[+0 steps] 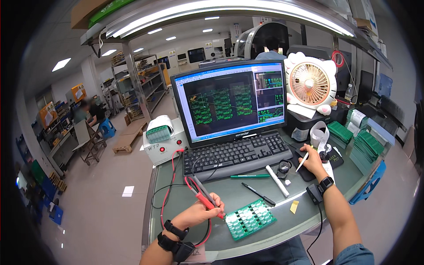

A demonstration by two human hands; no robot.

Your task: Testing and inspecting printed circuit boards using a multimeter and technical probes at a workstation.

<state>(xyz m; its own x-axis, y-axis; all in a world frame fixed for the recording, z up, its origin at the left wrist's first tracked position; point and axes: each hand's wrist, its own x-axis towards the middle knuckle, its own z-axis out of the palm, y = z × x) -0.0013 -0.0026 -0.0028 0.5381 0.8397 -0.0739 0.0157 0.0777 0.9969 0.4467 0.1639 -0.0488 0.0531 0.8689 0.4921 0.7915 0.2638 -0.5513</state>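
My left hand (204, 206) is closed around two test probes, a red probe (203, 199) and a grey one. Their tips point down at the left edge of a green circuit board panel (251, 221), which lies on the desk. Whether the tips touch the board I cannot make out. Over the dark mouse pad (304, 173), my right hand (314, 160) is closed on a slim white pen-like stick (302, 162). Next to that hand are a paper roll (317, 138) and a small clear-and-dark bottle (325, 152).
A monitor (221, 101) with a board layout stands behind a black keyboard (238, 152). To its left sits a white tester box (164, 143) with red leads. A black pen (258, 194) and white tube (277, 181) lie mid-desk. Green board stacks (368, 146) and a fan (309, 84) are at right.
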